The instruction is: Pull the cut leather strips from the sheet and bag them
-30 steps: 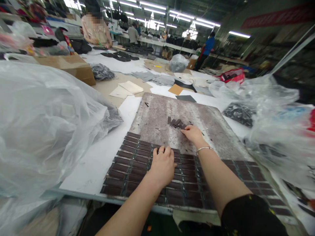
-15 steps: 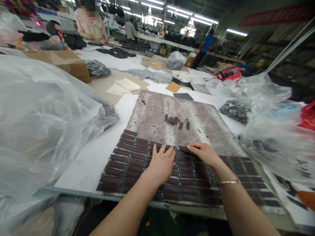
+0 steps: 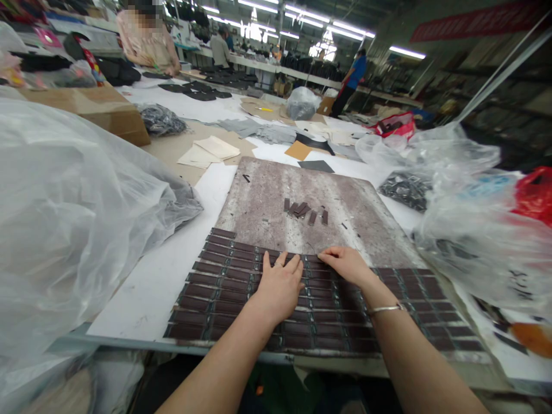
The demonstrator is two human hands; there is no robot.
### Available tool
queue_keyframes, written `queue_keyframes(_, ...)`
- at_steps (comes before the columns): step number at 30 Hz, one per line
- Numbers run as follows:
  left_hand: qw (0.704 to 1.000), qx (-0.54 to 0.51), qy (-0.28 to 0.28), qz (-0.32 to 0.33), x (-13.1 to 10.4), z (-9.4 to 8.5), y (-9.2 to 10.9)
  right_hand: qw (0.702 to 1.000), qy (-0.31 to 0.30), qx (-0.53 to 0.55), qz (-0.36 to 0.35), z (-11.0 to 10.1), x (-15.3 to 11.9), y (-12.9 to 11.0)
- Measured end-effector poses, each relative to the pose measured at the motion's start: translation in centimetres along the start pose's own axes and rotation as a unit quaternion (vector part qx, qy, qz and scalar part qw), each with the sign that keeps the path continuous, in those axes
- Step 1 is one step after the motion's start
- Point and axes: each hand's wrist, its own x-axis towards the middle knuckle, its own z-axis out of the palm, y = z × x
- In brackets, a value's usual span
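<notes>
Small dark brown rectangular strips (image 3: 235, 283) lie in close rows across the near half of a worn, mottled board (image 3: 263, 190). My left hand (image 3: 280, 286) rests on the upper rows with its fingers spread. To its right, my right hand (image 3: 347, 264) has thumb and forefinger pinched at the right end of a brown strip (image 3: 310, 258) in the top row. The fingertips partly cover that end. Beyond both hands, several loose brown strips (image 3: 302, 209) lie in a small heap on the board.
A large clear plastic bag (image 3: 86, 218) bulges at the left, near a cardboard box (image 3: 86, 109). More plastic bags (image 3: 474, 247) crowd the right side. Paper and fabric pieces (image 3: 211, 150) lie behind the board. Across the table a person (image 3: 149, 43) works; others stand farther back.
The view has shifted slightly, so the scene sits a little farther left. My right hand has moved slightly left along the top-row strip, closer to my left hand, which stays spread in place.
</notes>
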Motion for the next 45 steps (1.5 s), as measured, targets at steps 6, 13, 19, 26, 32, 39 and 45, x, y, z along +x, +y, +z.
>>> queue_keyframes(6,1.000,0.002,-0.001,0.003,-0.1,-0.1,0.1,0.987,0.071,-0.142,0.029,0.8,-0.8,-1.4)
queue_keyframes(13,1.000,0.006,-0.004,-0.003,-0.1,-0.3,0.4,0.963,0.175,-0.201,-0.044,2.4,-2.4,-1.3)
queue_keyframes(19,1.000,0.010,-0.016,-0.005,0.0,-0.5,0.5,0.943,0.155,-0.253,-0.150,3.7,-4.3,-1.0)
queue_keyframes(26,1.000,0.005,-0.007,-0.006,0.0,-0.1,0.5,0.932,0.108,-0.324,-0.123,4.0,-5.6,-2.8)
queue_keyframes(32,0.999,0.028,-0.032,0.010,-0.1,-0.3,0.4,0.939,0.080,-0.321,-0.092,3.7,-5.2,-4.5)
queue_keyframes(39,0.998,0.051,-0.036,0.018,-0.8,0.6,0.4,0.943,0.089,-0.310,-0.077,3.9,-5.3,-5.2)
queue_keyframes(45,0.998,0.047,-0.010,0.029,-1.2,1.3,0.3,0.949,0.099,-0.294,-0.055,4.1,-5.5,-5.7)
